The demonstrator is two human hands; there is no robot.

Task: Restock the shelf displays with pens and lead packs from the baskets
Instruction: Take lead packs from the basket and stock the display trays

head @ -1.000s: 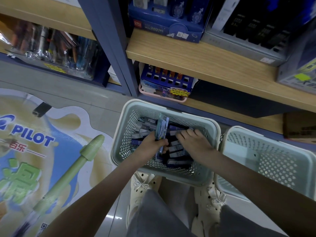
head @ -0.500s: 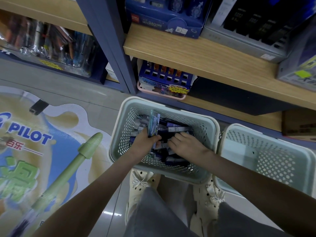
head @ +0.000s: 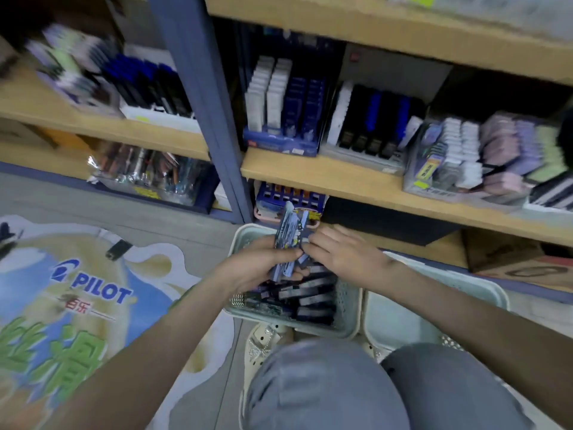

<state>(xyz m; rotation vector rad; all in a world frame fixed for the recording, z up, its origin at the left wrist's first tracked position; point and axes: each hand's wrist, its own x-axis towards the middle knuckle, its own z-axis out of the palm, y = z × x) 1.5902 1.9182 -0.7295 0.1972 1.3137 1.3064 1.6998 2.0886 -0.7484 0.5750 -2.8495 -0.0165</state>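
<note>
Packs (head: 290, 231) of lead stand bunched upright in my left hand (head: 257, 265), its fingers curled tight round their lower ends, I judge to gather a batch for shelving. My right hand (head: 341, 256) sets half-bent fingertips (head: 310, 247) against the bunch's edge; whether they pinch, I cannot tell. More stock fills the basket (head: 350, 305) just beneath both hands.

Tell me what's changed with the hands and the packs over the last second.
The left hand has lifted its bundle of packs up above the basket. The right hand has left the loose packs in the basket and its fingers now meet the bundle; a pinch isn't clear. Both baskets stayed on the floor, the second basket beside the first.
</note>
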